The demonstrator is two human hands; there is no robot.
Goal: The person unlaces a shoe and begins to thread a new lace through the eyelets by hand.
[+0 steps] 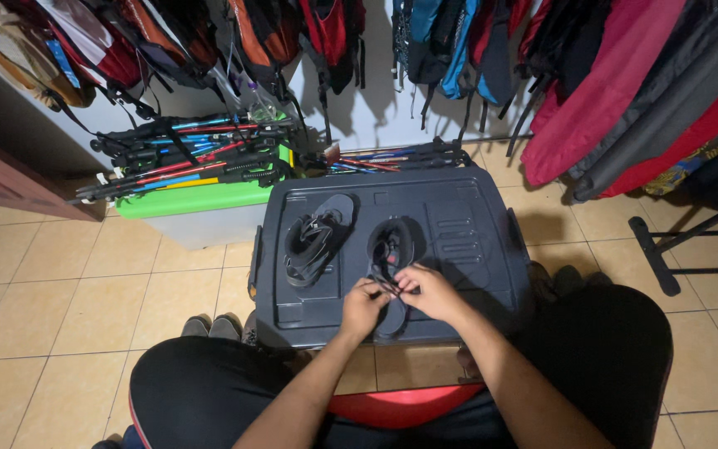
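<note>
Two black strap sandals lie on the dark lid of a plastic storage box [467, 241] in front of me. The left sandal [317, 237] lies untouched, toe pointing away. Over the near end of the right sandal [390, 249] both my hands meet. My left hand [363, 306] and my right hand [427, 291] pinch a thin black strap [386, 285] of that sandal between their fingertips. The heel end of the sandal is hidden under my hands.
A green-lidded box [197, 199] carrying a pile of trekking poles [184, 158] stands at the back left. Backpacks [326, 33] and jackets [625, 83] hang along the wall. A black rack foot [656, 254] lies on the tiled floor at right. Grey shoes [209, 326] sit by my left knee.
</note>
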